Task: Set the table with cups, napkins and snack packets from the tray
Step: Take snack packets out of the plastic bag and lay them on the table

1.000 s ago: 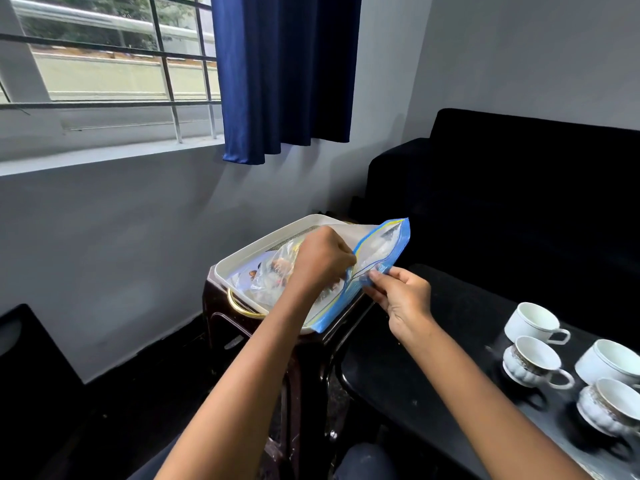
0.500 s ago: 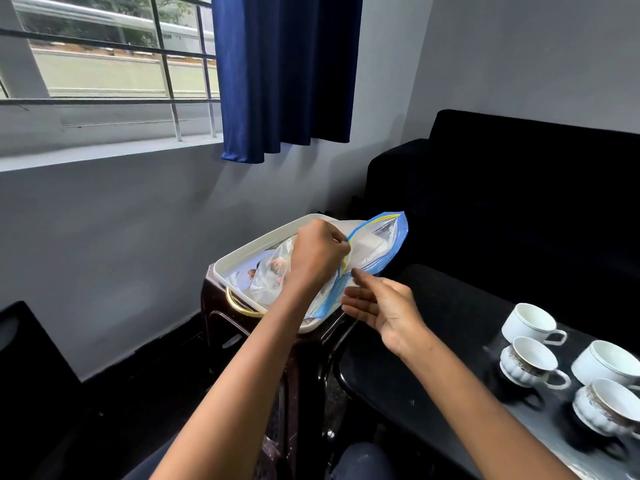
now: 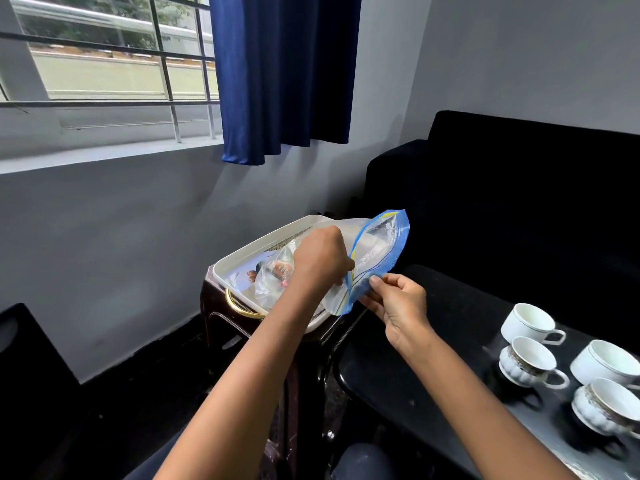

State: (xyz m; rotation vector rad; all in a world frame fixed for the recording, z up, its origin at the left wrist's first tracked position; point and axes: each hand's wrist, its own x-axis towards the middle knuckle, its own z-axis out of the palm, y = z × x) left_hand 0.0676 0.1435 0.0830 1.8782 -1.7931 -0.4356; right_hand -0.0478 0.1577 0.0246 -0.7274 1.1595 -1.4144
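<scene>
A clear zip bag with a blue top edge [image 3: 381,247] lies over the white tray [image 3: 242,251] on a dark stool. My left hand [image 3: 320,259] is closed on the bag's mouth from above. My right hand [image 3: 398,303] pinches the blue edge from the near side. A smaller clear packet with brown snacks [image 3: 277,275] lies in the tray under my left wrist. Several white cups [image 3: 530,323] stand on the black table [image 3: 433,358] at the right.
A black sofa [image 3: 519,202] stands behind the table. A blue curtain [image 3: 284,74] hangs over the barred window. The dark stool [image 3: 221,327] holds the tray beside the grey wall. My knees show at the bottom edge.
My right hand was open and off the bag half a second ago; now it grips the blue edge again. My left hand stays on the bag's mouth.
</scene>
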